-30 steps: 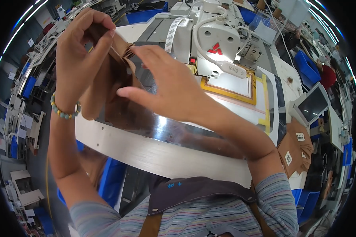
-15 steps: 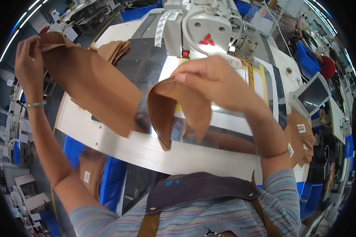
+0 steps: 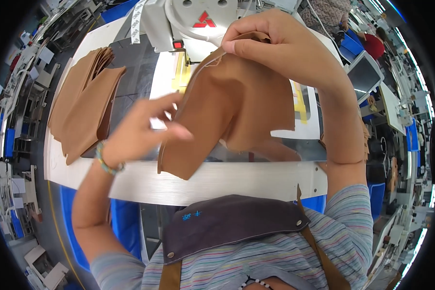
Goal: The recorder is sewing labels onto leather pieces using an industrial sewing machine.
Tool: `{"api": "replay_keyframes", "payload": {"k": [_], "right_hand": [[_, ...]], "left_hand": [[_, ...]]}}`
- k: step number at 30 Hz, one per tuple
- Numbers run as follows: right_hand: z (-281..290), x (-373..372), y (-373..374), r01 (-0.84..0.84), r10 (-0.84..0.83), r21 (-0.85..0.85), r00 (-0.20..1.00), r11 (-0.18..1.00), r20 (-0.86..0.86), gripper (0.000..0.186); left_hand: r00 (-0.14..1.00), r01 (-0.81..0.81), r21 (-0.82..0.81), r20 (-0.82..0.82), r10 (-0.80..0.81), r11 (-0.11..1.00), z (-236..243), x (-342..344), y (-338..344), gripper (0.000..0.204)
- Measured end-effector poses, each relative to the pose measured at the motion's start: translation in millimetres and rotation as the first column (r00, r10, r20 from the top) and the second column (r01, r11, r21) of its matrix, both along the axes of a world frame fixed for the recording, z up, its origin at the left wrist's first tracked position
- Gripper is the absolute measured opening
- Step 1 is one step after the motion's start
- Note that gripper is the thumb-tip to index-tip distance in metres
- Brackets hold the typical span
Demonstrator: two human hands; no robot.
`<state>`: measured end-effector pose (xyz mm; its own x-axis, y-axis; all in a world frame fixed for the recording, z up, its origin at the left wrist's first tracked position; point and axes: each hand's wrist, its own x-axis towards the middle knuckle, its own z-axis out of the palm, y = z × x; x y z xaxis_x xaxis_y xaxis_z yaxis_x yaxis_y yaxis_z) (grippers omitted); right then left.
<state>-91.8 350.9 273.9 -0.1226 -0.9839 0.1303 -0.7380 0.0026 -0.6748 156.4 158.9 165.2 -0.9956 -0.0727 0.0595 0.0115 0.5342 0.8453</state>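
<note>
Brown piece hangs over front of bench, btwn the person & white machine. It's bent, w/ a fold down the middle; lower edge hangs free on the L side. Can't tell if any of it touches the bench.

R hand grasps it at top edge, thumb on near side, fingers over far side. L hand is approx halfway down the piece's L edge: fingers apart, nothing gripped AFAICT. Thumb overlaps the piece in view; blurred, so can't confirm contact.

Key relation: long axis of the near flap runs from R hand (upper R) to bottom corner (lower L). From L hand, piece is immediately to the R; that hand is nearer the bottom corner, R hand has the top.

Other side of L hand: stack of brown pieces on bench, apart from held one. Blue bin below bench, L side.
</note>
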Motion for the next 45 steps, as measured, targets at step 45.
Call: {"api": "replay_keyframes", "payload": {"k": [45], "right_hand": [[-235, 9, -82, -0.227, -0.243, -0.447, 0.589, 0.865, -0.770, 0.009]], "left_hand": [[0.843, -0.511, -0.803, -0.401, 0.357, 0.306, -113, 135, -132, 0.017]]}}
